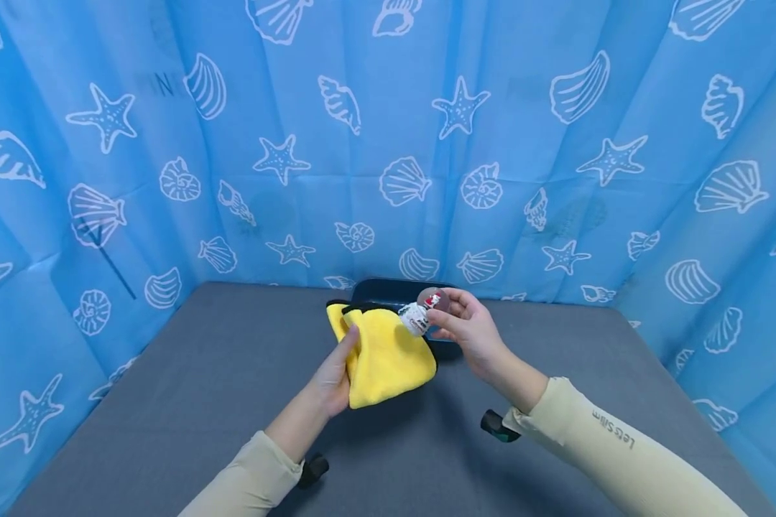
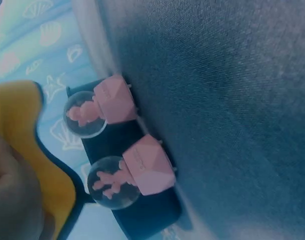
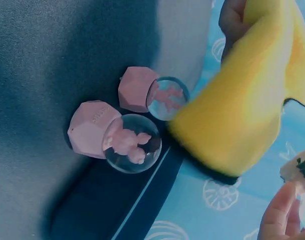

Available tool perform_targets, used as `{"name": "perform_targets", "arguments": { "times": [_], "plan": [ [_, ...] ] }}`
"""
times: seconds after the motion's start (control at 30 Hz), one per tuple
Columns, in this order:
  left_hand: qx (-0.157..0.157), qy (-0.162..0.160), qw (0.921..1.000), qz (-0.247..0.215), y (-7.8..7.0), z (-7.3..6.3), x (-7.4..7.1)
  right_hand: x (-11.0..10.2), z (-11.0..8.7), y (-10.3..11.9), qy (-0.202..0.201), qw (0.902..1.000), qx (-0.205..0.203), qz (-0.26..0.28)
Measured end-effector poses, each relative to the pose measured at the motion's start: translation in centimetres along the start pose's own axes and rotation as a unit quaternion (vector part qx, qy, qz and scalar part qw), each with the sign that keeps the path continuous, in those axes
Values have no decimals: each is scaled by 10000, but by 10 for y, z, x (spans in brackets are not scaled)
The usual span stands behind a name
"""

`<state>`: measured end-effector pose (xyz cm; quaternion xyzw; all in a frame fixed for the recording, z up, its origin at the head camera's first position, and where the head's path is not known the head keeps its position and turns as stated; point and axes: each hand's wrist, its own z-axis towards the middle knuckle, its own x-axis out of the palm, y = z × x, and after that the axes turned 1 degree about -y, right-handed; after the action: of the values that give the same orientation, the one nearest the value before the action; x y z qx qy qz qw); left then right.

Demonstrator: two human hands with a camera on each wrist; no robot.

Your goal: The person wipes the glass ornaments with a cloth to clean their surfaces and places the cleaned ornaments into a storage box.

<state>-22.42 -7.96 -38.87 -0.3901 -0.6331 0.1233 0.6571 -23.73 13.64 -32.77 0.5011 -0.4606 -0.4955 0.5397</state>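
Note:
My left hand (image 1: 333, 377) grips a folded yellow cloth (image 1: 394, 362) with black edging, its thumb on the near face. To its right, my right hand (image 1: 472, 330) pinches a small snow globe (image 1: 415, 319) by its clear ball; a red-and-white figure shows inside, and the white base is tilted toward the cloth. The base overlaps the cloth's upper corner in the head view. Two snow globes with pink faceted bases, a nearer one (image 3: 95, 129) and a farther one (image 3: 137, 89), stand on the table beside a dark tray; the cloth hides them from the head view.
The dark tray (image 1: 388, 289) sits at the back of the grey table (image 1: 246, 359), partly covered by the cloth and my hands. A blue curtain (image 1: 362, 158) with white shells and starfish hangs around the table. Black wrist devices (image 1: 499, 425) stick out below both sleeves.

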Motion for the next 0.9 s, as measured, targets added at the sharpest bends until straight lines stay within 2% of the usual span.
{"name": "perform_targets", "arguments": {
  "times": [0.17,0.33,0.43,0.5,0.67,0.9],
  "plan": [
    [223,-284,9954,889,5,2,10,15,-1,-5,197,9991,-106,-346],
    [279,-28,9840,1762,10,0,16,29,-3,-12,170,9987,-119,-467],
    [217,70,9775,2099,11,0,16,33,-5,-14,233,9981,-134,-546],
    [189,25,9769,2130,11,0,15,35,-4,-15,203,9982,-56,-564],
    [176,-303,9850,1687,6,1,8,32,2,-11,-25,9982,235,-553],
    [461,-746,9861,1410,-19,-5,-4,21,19,8,101,9961,517,-707]
  ]
}}
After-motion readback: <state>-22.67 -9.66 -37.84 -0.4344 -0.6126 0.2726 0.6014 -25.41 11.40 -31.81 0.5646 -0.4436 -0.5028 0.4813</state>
